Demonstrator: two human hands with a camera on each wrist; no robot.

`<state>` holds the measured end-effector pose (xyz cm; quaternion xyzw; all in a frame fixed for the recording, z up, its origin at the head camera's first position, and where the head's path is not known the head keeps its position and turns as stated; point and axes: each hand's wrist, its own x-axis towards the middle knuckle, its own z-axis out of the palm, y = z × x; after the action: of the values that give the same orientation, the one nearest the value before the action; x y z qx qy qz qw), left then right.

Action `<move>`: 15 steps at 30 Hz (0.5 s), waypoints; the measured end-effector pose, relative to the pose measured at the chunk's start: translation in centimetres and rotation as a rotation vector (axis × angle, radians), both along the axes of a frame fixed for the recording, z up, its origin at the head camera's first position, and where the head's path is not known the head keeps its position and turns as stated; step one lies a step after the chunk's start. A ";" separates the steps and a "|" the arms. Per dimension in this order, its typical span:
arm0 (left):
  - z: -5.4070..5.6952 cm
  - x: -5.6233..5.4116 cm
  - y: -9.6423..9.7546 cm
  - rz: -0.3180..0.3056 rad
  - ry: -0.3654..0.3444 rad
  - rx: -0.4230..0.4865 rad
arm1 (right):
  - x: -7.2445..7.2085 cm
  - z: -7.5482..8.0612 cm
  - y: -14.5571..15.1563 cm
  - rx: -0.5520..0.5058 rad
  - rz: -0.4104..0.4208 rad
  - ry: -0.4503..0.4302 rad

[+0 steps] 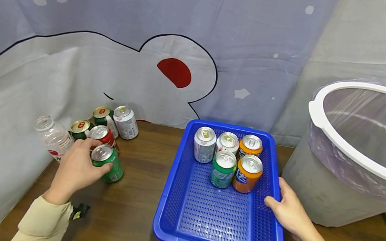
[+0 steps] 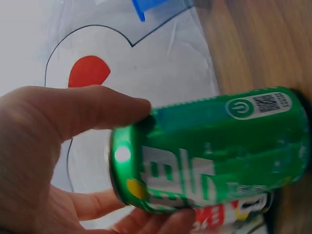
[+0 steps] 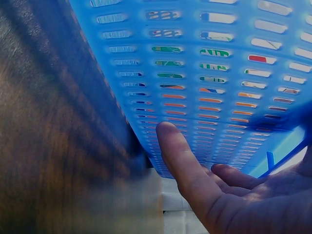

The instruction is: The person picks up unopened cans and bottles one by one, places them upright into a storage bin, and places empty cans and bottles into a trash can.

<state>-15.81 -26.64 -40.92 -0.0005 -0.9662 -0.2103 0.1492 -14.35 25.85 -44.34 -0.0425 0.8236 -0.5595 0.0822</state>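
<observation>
My left hand [image 1: 77, 165] grips a green soda can [image 1: 115, 170] near its top, thumb on one side and fingers on the other. Close up in the left wrist view, white lettering and a QR code show on this can [image 2: 224, 146]. A red can [image 1: 111, 137] stands just behind it. On the right, my right hand [image 1: 291, 211] holds the side rim of a blue plastic basket [image 1: 214, 227], thumb over the rim. In the right wrist view its fingers [image 3: 178, 153] lie along the basket's slotted outer wall.
Inside the basket's far half stand several cans, among them a green can [image 1: 222, 173] and an orange can [image 1: 246, 177]. A clear bottle [image 1: 54, 137], dark green cans and a silver can [image 1: 128, 124] stand at left by the curtain. A lined bin [image 1: 318, 181] flanks the basket.
</observation>
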 end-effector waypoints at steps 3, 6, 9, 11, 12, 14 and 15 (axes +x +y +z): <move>-0.7 -0.7 0.5 -0.047 0.016 0.048 | 0.1 -0.1 0.1 -0.002 -0.003 0.001; -1.7 -1.4 0.8 -0.089 0.056 0.092 | 0.3 -0.1 0.2 0.001 -0.006 0.002; -2.9 -2.1 1.0 -0.135 0.098 0.138 | 0.3 0.0 0.2 0.010 -0.012 0.004; -3.5 -2.4 1.1 -0.160 0.123 0.161 | 0.3 0.1 0.2 0.013 -0.012 0.008; -3.7 -2.5 1.1 -0.169 0.131 0.176 | 0.2 0.1 0.1 0.016 -0.010 0.011; -4.1 -2.6 1.0 -0.177 0.144 0.197 | 0.1 0.1 0.0 0.016 -0.007 0.015; -4.3 -2.6 1.0 -0.176 0.150 0.206 | 0.1 0.1 0.0 0.015 -0.004 0.019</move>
<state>-18.43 -25.68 -45.18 -0.0856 -0.9219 -0.3198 0.2012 -14.26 25.82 -44.21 -0.0457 0.8288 -0.5529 0.0734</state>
